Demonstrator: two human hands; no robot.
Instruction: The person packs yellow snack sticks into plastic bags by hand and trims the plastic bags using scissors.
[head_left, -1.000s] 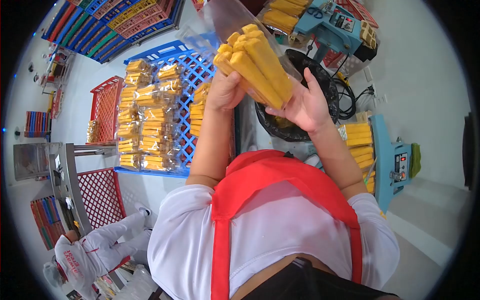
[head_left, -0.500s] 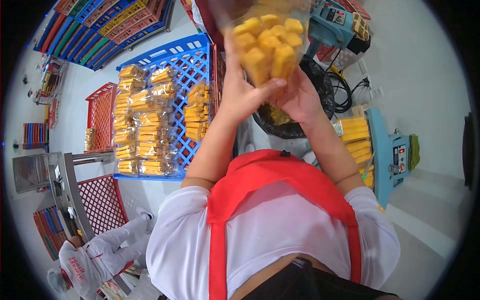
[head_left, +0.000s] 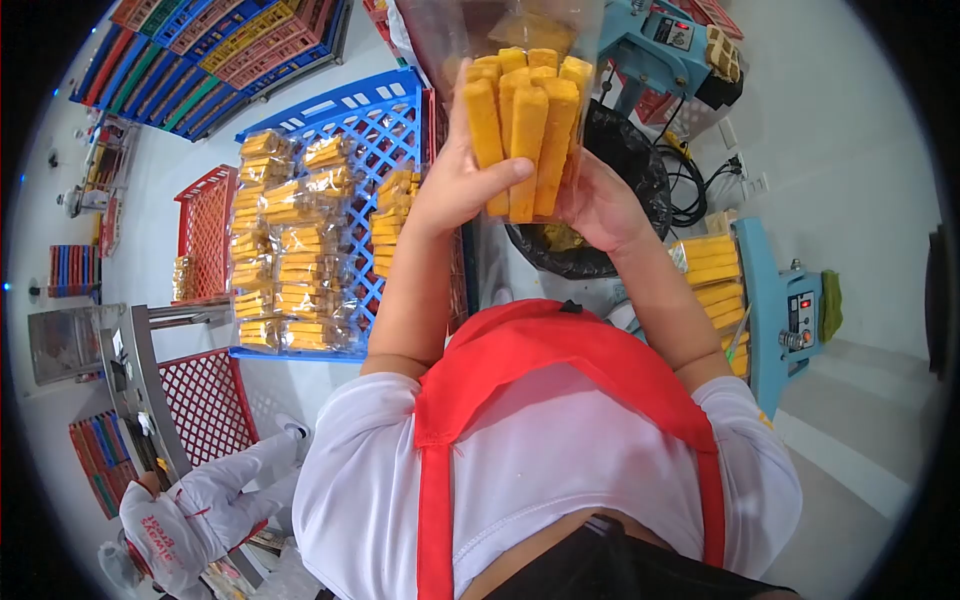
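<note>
Both my hands hold a clear plastic bag of yellow sticks [head_left: 527, 130], which look like bread sticks, in front of my chest. My left hand [head_left: 462, 180] wraps the bag's left side, its thumb pressed across the front. On the other side my right hand [head_left: 603, 203] grips the lower right; its fingers are partly hidden behind the bag. The sticks stand upright in the bag, and its loose upper part rises above them. Left of my hands, a blue crate [head_left: 372, 115] carries several filled bags [head_left: 305, 240] in rows, with more sticks [head_left: 392, 225] along its right side.
Beneath my right hand stands a bin with a black liner [head_left: 640, 160]. A blue-green machine [head_left: 768, 310] with bagged sticks [head_left: 712, 290] is at the right, another machine [head_left: 660, 50] farther up. Red crates [head_left: 205, 230] stand left; a co-worker in white [head_left: 190, 515] is at lower left.
The bag has tipped from showing the stick ends to showing their long sides, and has come slightly lower. My left hand has shifted a little left and down.
</note>
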